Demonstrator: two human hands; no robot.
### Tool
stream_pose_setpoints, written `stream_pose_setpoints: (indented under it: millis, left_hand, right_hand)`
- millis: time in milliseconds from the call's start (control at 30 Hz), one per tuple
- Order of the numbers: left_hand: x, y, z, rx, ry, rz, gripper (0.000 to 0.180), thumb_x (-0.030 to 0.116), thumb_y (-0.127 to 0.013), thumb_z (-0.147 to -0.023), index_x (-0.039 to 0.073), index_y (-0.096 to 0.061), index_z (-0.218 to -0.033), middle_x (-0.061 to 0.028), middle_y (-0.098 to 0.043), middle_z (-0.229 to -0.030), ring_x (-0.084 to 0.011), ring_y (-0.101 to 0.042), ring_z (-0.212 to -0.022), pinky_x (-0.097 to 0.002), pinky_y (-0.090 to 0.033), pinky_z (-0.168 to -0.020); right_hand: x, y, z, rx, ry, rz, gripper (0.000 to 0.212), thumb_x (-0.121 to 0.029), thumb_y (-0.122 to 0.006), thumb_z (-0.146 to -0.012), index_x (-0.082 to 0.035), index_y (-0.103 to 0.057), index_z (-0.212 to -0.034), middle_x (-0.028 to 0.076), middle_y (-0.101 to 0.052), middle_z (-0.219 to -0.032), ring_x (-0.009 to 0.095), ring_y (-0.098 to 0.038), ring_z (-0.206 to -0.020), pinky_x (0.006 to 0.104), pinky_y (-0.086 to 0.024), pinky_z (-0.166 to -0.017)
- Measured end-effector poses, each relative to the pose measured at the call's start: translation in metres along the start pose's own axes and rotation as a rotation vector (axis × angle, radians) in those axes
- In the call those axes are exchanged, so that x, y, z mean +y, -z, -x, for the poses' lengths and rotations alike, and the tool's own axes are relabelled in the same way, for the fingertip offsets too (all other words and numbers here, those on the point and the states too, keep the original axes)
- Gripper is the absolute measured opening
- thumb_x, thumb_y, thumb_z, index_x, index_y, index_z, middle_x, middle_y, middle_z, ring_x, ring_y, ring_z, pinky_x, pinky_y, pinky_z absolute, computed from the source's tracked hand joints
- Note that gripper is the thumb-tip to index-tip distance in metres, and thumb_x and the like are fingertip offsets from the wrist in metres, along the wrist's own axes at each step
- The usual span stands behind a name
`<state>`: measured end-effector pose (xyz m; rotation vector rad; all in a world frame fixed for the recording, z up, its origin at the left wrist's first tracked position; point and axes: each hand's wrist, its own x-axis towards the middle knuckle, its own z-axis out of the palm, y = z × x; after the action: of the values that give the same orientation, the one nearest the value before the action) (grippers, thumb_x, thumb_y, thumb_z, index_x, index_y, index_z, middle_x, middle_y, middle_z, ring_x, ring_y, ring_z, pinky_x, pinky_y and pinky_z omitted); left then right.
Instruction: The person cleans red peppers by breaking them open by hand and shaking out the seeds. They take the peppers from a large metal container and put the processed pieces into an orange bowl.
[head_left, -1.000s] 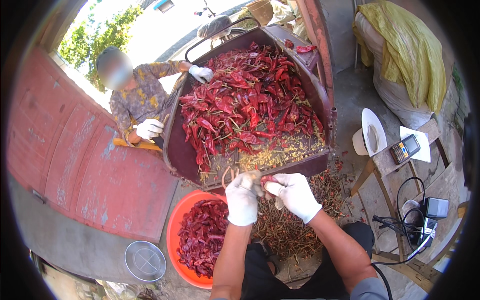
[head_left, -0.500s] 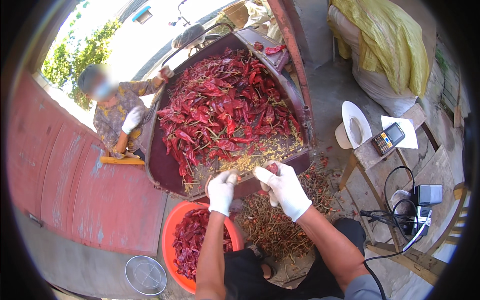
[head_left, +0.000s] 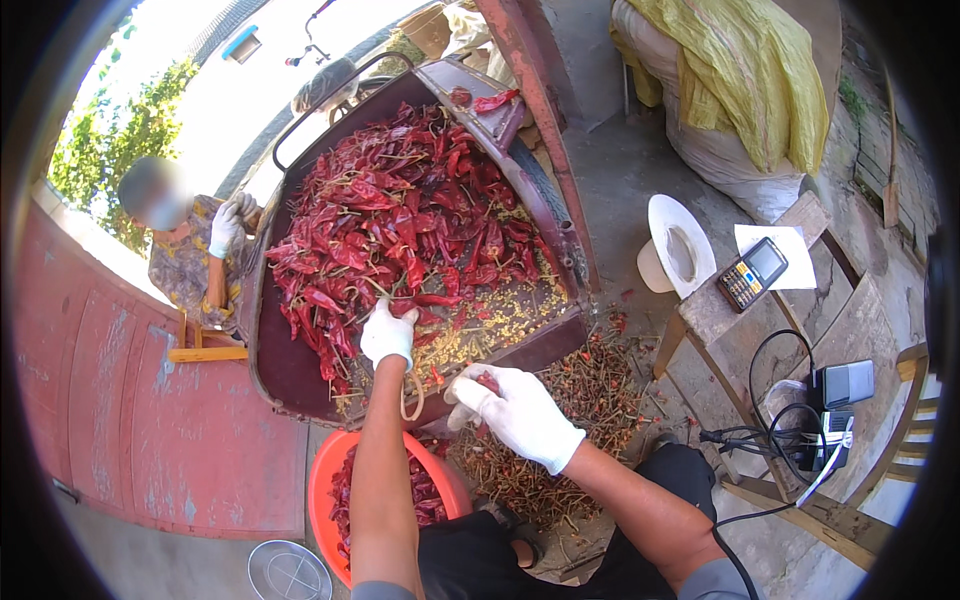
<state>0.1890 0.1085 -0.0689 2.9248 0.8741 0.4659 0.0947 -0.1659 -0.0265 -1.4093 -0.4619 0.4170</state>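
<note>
L hand was grabbing dried chilies in the tray; R hand pinched one chili just beside it, orange tub below.

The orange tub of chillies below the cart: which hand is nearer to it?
Right. The right hand hangs by the cart's lower lip, just above the orange tub; the left hand reaches higher into the chilli pile.

The left hand buries its fingertips in the chillies. The orange tub is half hidden behind the left forearm. The sack runs off the top edge.
</note>
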Motion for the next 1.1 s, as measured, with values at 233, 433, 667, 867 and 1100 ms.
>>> stream_pose_setpoints:
  millis: [233, 433, 667, 867, 1100]
  left_hand:
    - [-0.008, -0.020, 0.002, 0.035, 0.006, 0.361, 0.043, 0.021, -0.078, -0.078, 0.010, -0.070, -0.119, -0.0126, -0.075, -0.097, -0.0241, -0.072, -0.086, -0.0369, -0.055, -0.080]
    - [-0.028, -0.025, -0.007, 0.073, 0.059, 0.482, 0.043, 0.032, -0.073, -0.085, 0.008, -0.069, -0.120, -0.0123, -0.074, -0.103, -0.0277, -0.071, -0.090, -0.0372, -0.054, -0.082]
    - [0.021, -0.012, -0.006, 0.031, 0.076, 0.057, 0.071, 0.041, -0.082, -0.073, 0.009, -0.061, -0.133, -0.0119, -0.072, -0.103, -0.0291, -0.069, -0.097, -0.0392, -0.053, -0.087]
    - [0.020, -0.012, -0.004, 0.016, 0.025, 0.150, 0.066, 0.029, -0.080, -0.075, 0.006, -0.060, -0.133, -0.0136, -0.072, -0.112, -0.0270, -0.070, -0.099, -0.0361, -0.053, -0.089]
    - [0.016, 0.014, 0.018, 0.039, -0.013, 0.938, 0.054, -0.002, -0.071, -0.084, -0.006, -0.054, -0.135, -0.0153, -0.068, -0.118, -0.0203, -0.067, -0.103, -0.0315, -0.053, -0.091]
  right_hand:
    - [-0.002, 0.000, -0.004, 0.003, -0.031, 0.013, 0.040, -0.039, -0.051, -0.098, -0.002, -0.065, -0.098, 0.021, -0.069, -0.086, 0.040, -0.066, -0.083, 0.0451, -0.051, -0.076]
    - [-0.020, -0.010, 0.005, -0.070, -0.068, -0.043, 0.036, -0.038, -0.051, -0.098, -0.006, -0.068, -0.094, 0.015, -0.071, -0.085, 0.034, -0.068, -0.081, 0.0427, -0.051, -0.076]
    - [-0.015, 0.000, 0.006, -0.081, -0.087, 0.007, 0.035, -0.036, -0.056, -0.099, -0.004, -0.067, -0.107, 0.005, -0.073, -0.082, 0.010, -0.061, -0.068, 0.0279, -0.049, -0.062]
    - [-0.021, 0.001, 0.004, -0.079, -0.120, -0.017, 0.035, -0.035, -0.056, -0.099, -0.004, -0.067, -0.107, 0.006, -0.073, -0.083, 0.011, -0.062, -0.070, 0.0288, -0.051, -0.067]
    - [0.005, -0.004, -0.005, 0.093, 0.005, 0.016, 0.026, -0.026, -0.057, -0.098, -0.004, -0.066, -0.109, 0.009, -0.070, -0.088, 0.018, -0.064, -0.079, 0.0321, -0.051, -0.074]
